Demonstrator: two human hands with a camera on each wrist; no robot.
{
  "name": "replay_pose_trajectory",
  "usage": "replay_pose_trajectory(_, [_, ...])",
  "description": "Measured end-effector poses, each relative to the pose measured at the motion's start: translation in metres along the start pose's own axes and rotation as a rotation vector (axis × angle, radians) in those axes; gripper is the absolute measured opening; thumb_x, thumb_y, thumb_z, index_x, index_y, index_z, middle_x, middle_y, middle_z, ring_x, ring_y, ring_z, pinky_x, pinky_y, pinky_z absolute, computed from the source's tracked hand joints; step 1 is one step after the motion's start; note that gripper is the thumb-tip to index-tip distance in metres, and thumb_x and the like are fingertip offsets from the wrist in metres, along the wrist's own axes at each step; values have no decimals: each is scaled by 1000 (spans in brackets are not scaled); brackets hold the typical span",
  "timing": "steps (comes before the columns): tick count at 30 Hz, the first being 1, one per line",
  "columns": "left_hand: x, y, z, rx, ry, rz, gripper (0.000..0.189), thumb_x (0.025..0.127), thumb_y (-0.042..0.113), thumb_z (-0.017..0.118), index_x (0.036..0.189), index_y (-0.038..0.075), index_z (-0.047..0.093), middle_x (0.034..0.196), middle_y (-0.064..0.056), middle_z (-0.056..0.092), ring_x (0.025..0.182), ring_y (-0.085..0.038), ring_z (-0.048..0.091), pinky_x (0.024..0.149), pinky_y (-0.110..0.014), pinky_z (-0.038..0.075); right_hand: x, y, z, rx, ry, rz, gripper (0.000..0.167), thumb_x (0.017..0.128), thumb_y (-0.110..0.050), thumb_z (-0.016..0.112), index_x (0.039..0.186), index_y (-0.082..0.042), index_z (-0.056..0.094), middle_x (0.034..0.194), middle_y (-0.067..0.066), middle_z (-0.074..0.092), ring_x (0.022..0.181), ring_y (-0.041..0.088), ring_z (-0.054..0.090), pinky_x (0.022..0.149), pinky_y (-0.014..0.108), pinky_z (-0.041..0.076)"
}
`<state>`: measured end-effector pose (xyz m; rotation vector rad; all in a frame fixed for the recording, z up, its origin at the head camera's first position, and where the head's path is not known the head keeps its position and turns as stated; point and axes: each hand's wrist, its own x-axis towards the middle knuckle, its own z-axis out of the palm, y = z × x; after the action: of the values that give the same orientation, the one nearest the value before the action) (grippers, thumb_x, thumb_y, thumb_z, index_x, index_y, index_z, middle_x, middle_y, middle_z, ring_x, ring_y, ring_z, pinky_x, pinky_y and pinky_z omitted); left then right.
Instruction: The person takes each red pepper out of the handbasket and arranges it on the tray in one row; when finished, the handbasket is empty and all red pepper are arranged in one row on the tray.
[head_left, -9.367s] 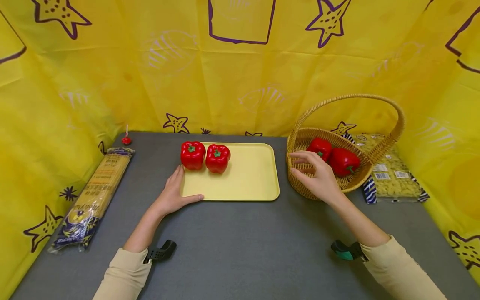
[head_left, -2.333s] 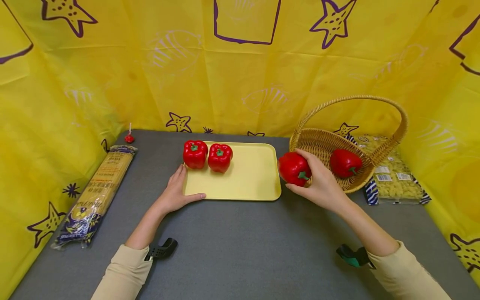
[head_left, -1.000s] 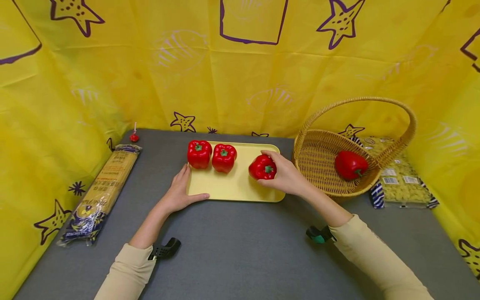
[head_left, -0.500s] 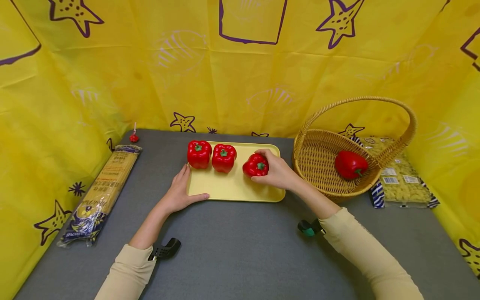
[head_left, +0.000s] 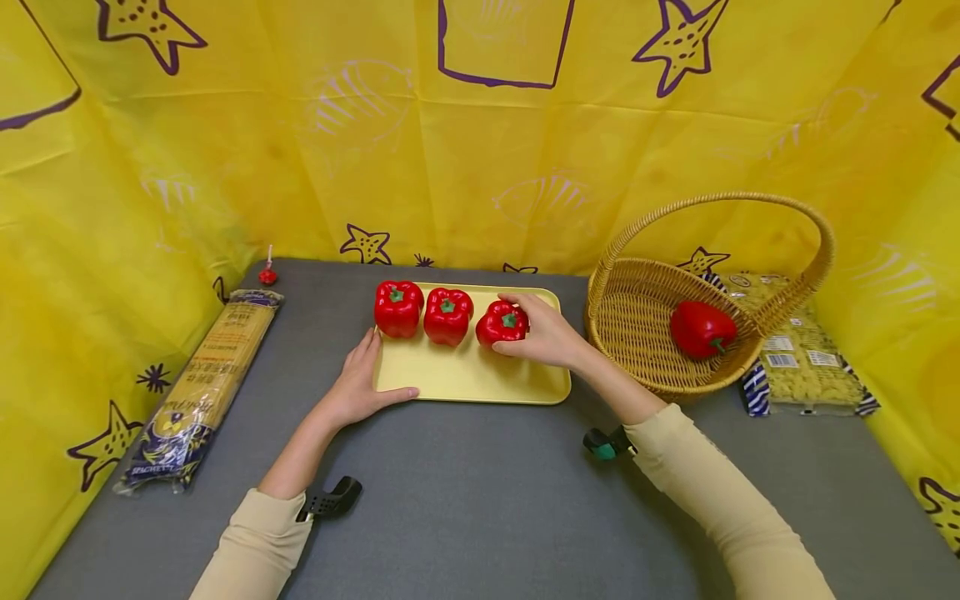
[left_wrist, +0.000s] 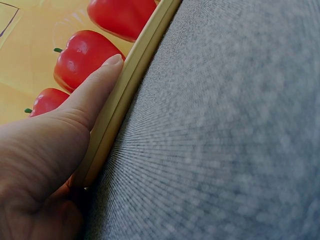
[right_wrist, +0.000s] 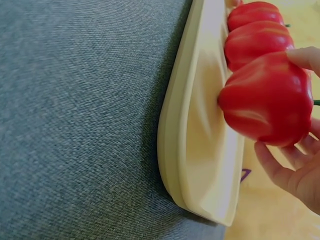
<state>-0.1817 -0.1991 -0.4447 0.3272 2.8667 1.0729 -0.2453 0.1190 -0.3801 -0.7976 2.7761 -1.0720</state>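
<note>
My right hand (head_left: 551,333) grips a red bell pepper (head_left: 498,322) with a green stem over the yellow tray (head_left: 465,379). Thumb and fingers lie on either side of this pepper (right_wrist: 267,97) in the right wrist view; whether its base touches the tray I cannot tell. To its left, two more red bell peppers (head_left: 448,318) stand upright on the tray in a row along the back. My left hand (head_left: 356,387) rests against the tray's left front corner, fingers straight along the side. Its thumb (left_wrist: 97,90) lies against the front rim.
A wicker basket (head_left: 637,321) with a tall handle stands right of the tray, one red bell pepper (head_left: 701,329) inside. Behind it lies a bag of pasta (head_left: 810,371). A spaghetti packet (head_left: 202,383) and a small red object (head_left: 267,275) are at left. Yellow cloth (head_left: 480,167) hangs behind.
My right hand took a bell pepper from the basket, carried it left over the tray and moved it beside the other two. My left hand has stayed at the tray's corner.
</note>
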Motion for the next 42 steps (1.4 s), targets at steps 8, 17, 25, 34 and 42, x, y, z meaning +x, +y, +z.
replay_pose_trajectory(8, [-1, 0, 0, -10, -2, -13, 119, 78, 46, 79, 154, -5, 3, 158, -28, 3, 141, -50, 8, 110, -64, 14, 6, 1, 3, 66, 5, 58, 75, 78, -33, 81, 139, -7, 47, 130, 9, 57, 118, 23, 53, 100, 39, 43])
replay_pose_trajectory(17, [-3, 2, 0, -20, 5, -16, 118, 78, 46, 80, 155, -2, 3, 159, -27, 4, 141, -49, 8, 110, -64, 14, 9, 2, 7, 99, 11, 55, 73, 79, -32, 81, 139, -7, 48, 132, 11, 55, 118, 26, 53, 99, 44, 44])
replay_pose_trajectory(25, [-2, 1, 1, -15, -1, -19, 120, 77, 46, 80, 155, -1, 3, 159, -26, 2, 142, -48, 8, 110, -64, 15, 10, 2, 12, 98, 12, 61, 72, 79, -30, 81, 139, -8, 47, 132, 9, 55, 117, 24, 53, 97, 40, 46])
replay_pose_trajectory(34, [-2, 0, 2, -18, 1, -19, 120, 77, 47, 80, 155, -1, 2, 159, -26, 2, 142, -48, 8, 110, -65, 15, 12, -1, 16, 104, 23, 60, 74, 79, -28, 82, 140, -6, 46, 135, 11, 53, 120, 25, 53, 99, 40, 45])
replay_pose_trajectory(42, [-2, 0, 1, -18, 10, -4, 118, 78, 46, 80, 155, -1, 4, 159, -28, 3, 141, -49, 8, 109, -65, 15, 13, -2, 18, 105, 20, 65, 77, 78, -28, 82, 142, -7, 43, 137, 10, 51, 121, 25, 51, 98, 41, 46])
